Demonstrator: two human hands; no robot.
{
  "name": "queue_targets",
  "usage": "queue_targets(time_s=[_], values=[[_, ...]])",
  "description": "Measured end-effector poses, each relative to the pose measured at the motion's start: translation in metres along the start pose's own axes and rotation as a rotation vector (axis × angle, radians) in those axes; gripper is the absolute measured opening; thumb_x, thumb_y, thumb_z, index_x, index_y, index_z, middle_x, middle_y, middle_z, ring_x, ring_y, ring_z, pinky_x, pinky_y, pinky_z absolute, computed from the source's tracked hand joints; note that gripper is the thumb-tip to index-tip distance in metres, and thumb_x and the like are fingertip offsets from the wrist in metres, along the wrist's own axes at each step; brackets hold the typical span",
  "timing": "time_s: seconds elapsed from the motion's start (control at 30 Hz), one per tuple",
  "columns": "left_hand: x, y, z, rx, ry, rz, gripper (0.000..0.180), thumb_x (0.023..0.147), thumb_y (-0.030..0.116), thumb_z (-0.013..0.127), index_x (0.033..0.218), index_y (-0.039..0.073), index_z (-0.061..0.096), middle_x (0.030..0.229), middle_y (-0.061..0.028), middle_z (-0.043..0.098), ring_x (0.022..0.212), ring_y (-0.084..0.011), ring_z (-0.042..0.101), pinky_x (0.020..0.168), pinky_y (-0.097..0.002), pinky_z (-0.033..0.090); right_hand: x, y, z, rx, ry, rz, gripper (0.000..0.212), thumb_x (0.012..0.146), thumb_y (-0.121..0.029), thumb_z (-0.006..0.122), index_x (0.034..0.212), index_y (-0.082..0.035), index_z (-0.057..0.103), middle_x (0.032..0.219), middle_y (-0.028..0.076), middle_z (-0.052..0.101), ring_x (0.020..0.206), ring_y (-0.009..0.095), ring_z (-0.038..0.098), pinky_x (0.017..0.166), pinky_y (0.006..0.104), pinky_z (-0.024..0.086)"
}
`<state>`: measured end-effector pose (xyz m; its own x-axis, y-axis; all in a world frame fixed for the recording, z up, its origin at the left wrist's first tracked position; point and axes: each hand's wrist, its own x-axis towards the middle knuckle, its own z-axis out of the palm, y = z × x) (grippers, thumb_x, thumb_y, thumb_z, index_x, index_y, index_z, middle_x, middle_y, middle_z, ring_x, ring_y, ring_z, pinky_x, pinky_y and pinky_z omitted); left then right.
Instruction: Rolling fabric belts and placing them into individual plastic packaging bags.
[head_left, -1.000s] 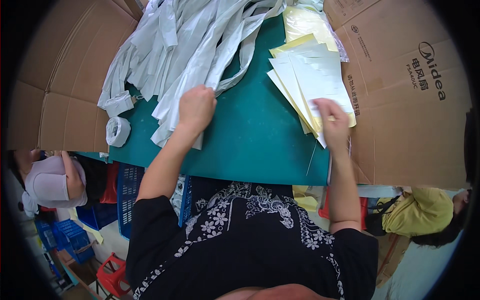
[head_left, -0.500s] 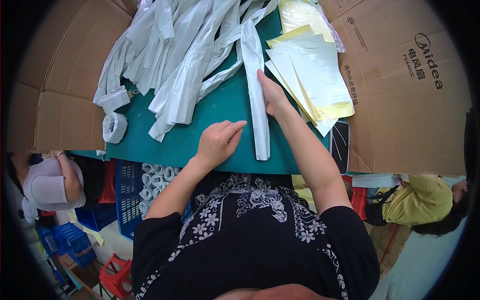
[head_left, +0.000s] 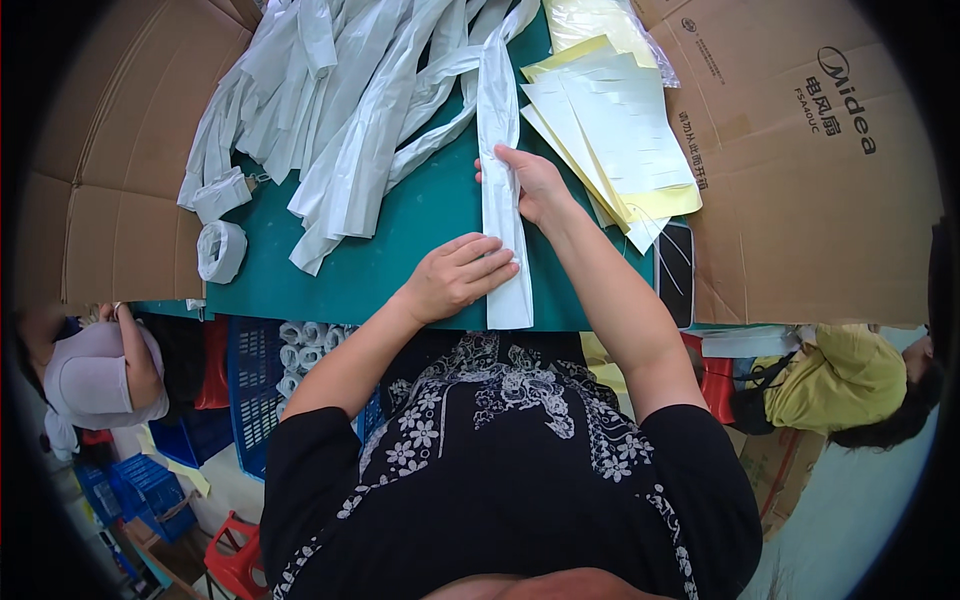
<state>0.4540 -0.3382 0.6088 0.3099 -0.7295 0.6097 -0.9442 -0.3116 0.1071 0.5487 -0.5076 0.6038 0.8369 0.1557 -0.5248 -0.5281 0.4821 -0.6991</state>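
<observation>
Hands [head_left: 460, 277], two, on one white strip [head_left: 501, 212]

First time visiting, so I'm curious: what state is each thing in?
Long white strip: lower part straight, held
Right hand: fingers gripping the strip
Left hand: fingers across the strip
Other white strips: loosely heaped
White roll: coiled
Sheets: fanned, overlapping
Phone-like slab: dark-faced
Blue basket: holding small rolls

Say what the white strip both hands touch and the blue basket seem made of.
White strip: thin plastic film or coated paper, perhaps; slightly glossy, with creases and highlights. Blue basket: likely rigid plastic, fairly matte, with even perforations.
</observation>
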Motion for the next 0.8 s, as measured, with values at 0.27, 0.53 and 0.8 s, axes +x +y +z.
queue_targets(time_s=[0.27, 0.53, 0.8], values=[[-0.008, 0.032, -0.007, -0.211, 0.558, -0.593, 0.016, 0.079, 0.005, 0.064, 0.089, 0.003, 0.052, 0.094, -0.0128, 0.056, 0.073, -0.0212, 0.061, 0.066, -0.0303, 0.054, -0.005, -0.003, -0.006, 0.385, -0.504, 0.107, 0.061, 0.093, -0.05, 0.037, 0.124, 0.002, 0.043, 0.116, 0.016, 0.056, 0.107, 0.03, 0.055, 0.09, 0.0407, 0.047], [-0.021, 0.045, 0.002, -0.369, 0.476, -0.558, 0.06, 0.071, 0.004, 0.073, 0.118, 0.009, 0.036, 0.12, -0.0163, 0.041, 0.103, -0.0296, 0.051, 0.083, -0.0403, 0.047, 0.017, 0.002, -0.002, 0.35, -0.433, 0.024, 0.024, 0.09, -0.022, 0.056, 0.098, 0.0, 0.059, 0.083, 0.009, 0.065, 0.071, 0.019, 0.063, 0.064, 0.0301, 0.055], [0.009, 0.0, -0.03, 0.202, 0.007, 0.143, 0.033, 0.076, 0.011, 0.062, 0.108, 0.018, 0.06, 0.121, -0.0047, 0.054, 0.113, -0.0216, 0.052, 0.092, -0.035, 0.045, -0.005, -0.002, 0.017, -0.113, -0.062, -0.036, 0.014, 0.084, -0.012, 0.057, 0.094, -0.002, 0.056, 0.082, 0.008, 0.062, 0.07, 0.017, 0.061, 0.061, 0.0312, 0.05]])
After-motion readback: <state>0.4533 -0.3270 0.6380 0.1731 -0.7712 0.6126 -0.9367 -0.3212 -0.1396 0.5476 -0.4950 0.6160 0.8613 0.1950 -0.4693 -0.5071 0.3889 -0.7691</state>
